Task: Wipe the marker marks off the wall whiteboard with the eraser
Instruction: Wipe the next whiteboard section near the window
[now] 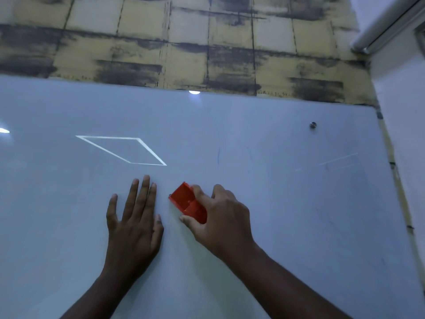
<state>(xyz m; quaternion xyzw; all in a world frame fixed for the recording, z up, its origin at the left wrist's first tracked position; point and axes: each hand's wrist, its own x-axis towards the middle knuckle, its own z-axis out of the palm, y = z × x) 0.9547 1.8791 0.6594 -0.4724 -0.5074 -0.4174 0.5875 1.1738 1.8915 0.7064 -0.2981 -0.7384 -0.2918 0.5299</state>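
Note:
The pale grey whiteboard (276,215) fills most of the head view. My right hand (220,217) grips a red plastic eraser (187,202) and holds it flat against the board near the middle. My left hand (134,219) lies flat on the board just left of the eraser, fingers apart, holding nothing. A faint blue marker line (218,155) runs vertically above the eraser. Fainter marks (249,162) show to its right. A bright four-sided light reflection (128,149) sits above my left hand.
Above the board's top edge is yellow and black patterned wallpaper (184,49). A metal mounting stud (313,125) sits near the board's upper right corner. A white side wall (404,134) and a grey rail (386,24) stand at the right.

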